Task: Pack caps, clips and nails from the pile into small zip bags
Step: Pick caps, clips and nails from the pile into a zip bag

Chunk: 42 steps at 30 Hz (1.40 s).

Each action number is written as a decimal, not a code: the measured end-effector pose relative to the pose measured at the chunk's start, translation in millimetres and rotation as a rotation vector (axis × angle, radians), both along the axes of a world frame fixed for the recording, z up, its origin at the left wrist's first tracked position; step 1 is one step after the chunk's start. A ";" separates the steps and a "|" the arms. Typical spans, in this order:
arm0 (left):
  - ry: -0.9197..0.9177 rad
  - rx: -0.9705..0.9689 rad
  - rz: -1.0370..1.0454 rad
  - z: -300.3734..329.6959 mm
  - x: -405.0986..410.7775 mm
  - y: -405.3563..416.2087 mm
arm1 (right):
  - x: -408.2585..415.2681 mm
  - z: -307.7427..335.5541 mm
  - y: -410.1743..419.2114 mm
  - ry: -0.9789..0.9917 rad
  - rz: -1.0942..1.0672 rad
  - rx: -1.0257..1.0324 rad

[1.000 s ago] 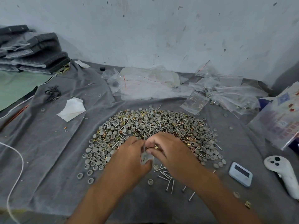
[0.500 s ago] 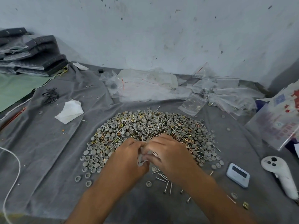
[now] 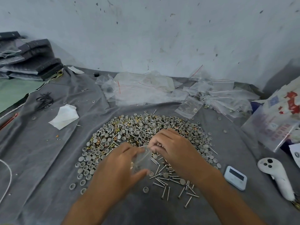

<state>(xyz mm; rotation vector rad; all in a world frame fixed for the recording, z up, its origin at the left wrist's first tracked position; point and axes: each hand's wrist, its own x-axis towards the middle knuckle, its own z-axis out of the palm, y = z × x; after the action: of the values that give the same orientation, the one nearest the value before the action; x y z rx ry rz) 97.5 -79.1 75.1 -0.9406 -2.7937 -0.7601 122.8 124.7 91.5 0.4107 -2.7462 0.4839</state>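
1. Left hand (image 3: 120,166) grips small clear zip bag (image 3: 142,157) over near edge of pile (image 3: 146,135)
2. Right hand (image 3: 175,146) pinches bag's top edge, fingers curled
3. Loose nails (image 3: 170,181) on grey cloth (image 3: 40,151) just below hands
4. Empty bags (image 3: 146,90) heaped behind pile, well apart

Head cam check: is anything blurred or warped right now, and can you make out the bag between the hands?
Head view: the left hand is motion-blurred and the right hand slightly soft; the small zip bag between them reads only as a faint clear smear. The pile and loose nails stay sharp. Wide-angle bending curves the cloth edges; light is flat, without glare.
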 end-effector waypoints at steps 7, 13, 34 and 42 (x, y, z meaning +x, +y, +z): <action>0.000 0.432 0.046 0.5 -9.6 -5.4 | 3.7 -4.7 16.4 -0.032 -0.015 -0.265; -0.080 0.632 0.075 -7.1 -14.9 -1.2 | 12.4 -14.6 15.9 -0.101 0.003 -0.530; -0.010 0.454 -0.049 13.8 -7.1 30.5 | 24.9 -5.8 4.6 -0.035 -0.019 -0.583; -0.034 0.416 -0.154 17.2 -11.5 28.3 | 29.2 -1.2 7.6 -0.061 -0.030 -0.570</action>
<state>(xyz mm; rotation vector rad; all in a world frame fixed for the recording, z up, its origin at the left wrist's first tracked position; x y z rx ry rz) 86.0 -50.8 92.3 -1.0699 -2.4574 -1.3221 152.0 132.3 90.4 0.2090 -2.5073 1.2372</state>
